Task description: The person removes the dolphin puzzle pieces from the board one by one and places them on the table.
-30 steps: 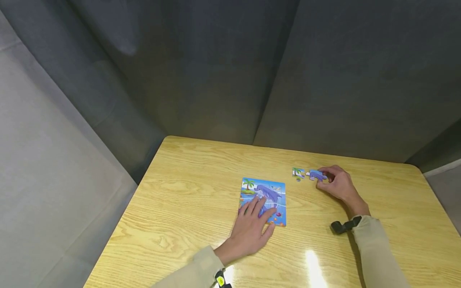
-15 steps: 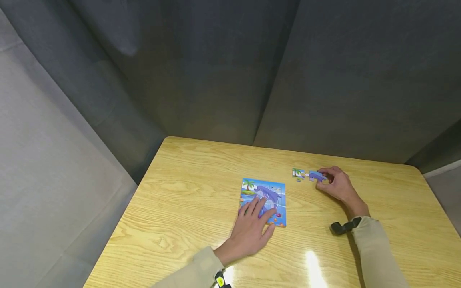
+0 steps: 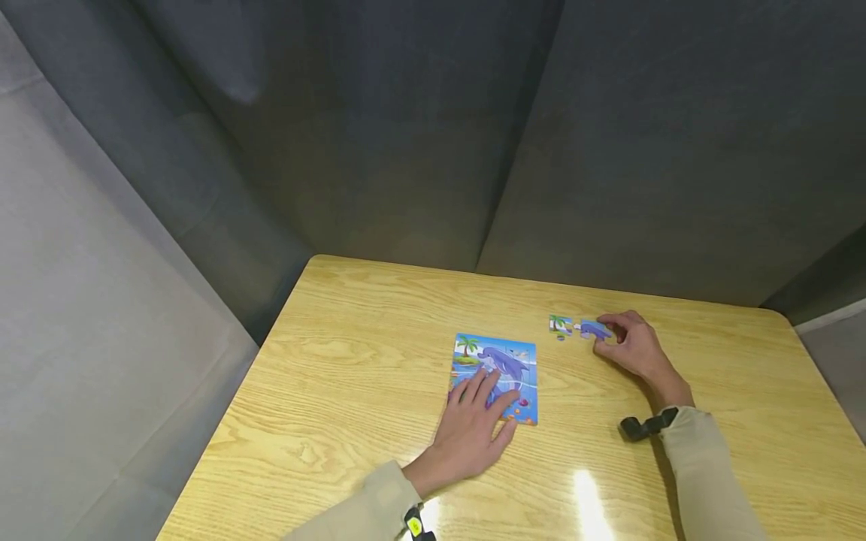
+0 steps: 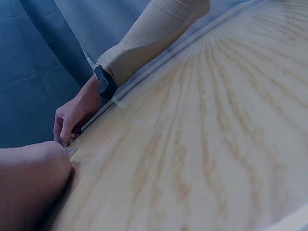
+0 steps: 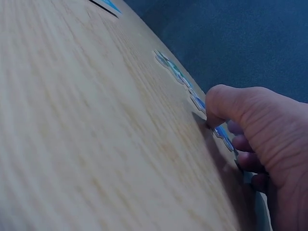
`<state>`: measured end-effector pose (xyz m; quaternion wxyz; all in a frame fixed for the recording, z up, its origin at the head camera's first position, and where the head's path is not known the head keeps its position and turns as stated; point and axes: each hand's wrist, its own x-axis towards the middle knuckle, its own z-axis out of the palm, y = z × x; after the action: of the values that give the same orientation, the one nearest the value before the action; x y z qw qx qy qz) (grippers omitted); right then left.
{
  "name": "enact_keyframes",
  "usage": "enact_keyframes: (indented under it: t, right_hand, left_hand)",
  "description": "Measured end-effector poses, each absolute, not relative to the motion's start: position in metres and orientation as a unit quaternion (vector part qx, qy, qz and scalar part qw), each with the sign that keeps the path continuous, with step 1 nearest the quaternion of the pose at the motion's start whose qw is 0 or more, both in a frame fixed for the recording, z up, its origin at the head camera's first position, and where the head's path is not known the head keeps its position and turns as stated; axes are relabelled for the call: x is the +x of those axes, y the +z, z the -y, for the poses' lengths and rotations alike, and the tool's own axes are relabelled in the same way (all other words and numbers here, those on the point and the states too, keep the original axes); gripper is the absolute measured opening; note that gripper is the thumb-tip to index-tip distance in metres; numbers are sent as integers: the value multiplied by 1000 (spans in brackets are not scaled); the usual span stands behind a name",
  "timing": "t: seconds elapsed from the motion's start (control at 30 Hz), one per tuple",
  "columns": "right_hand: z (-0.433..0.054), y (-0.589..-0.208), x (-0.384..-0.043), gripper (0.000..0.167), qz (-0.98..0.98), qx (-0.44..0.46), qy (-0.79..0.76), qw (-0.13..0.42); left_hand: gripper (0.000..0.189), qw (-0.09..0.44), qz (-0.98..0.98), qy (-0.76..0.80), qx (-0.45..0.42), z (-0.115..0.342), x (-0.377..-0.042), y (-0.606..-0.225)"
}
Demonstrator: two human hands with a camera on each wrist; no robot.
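One table (image 3: 358, 361) lies beneath; the left hand (image 3: 470, 434) rests spread on the picture (image 3: 504, 359); well apart, the right hand (image 3: 637, 347) pinches the dolphin piece (image 3: 594, 330), long axis left-right, the palm piece (image 3: 559, 324) just left of that grip.

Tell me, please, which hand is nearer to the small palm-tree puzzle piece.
The right hand: it grips the dolphin piece just right of the palm-tree piece, while the left hand rests on the dolphin picture, farther away, nearer the person.
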<state>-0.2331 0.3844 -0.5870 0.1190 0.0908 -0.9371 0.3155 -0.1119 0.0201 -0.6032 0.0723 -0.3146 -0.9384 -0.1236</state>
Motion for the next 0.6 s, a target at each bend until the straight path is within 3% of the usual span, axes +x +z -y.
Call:
enact_keyframes:
  t: [0.37,0.6]
  right_hand:
    - [-373,-580,-225,50,918,89,355,155]
    - [-343,-576,-214,44,910,126,371,134]
  left_hand:
    - [50,79,939,-122,-312,-18,-113,-604]
    - [49,83,937,-138,-310,-14,-112,-605]
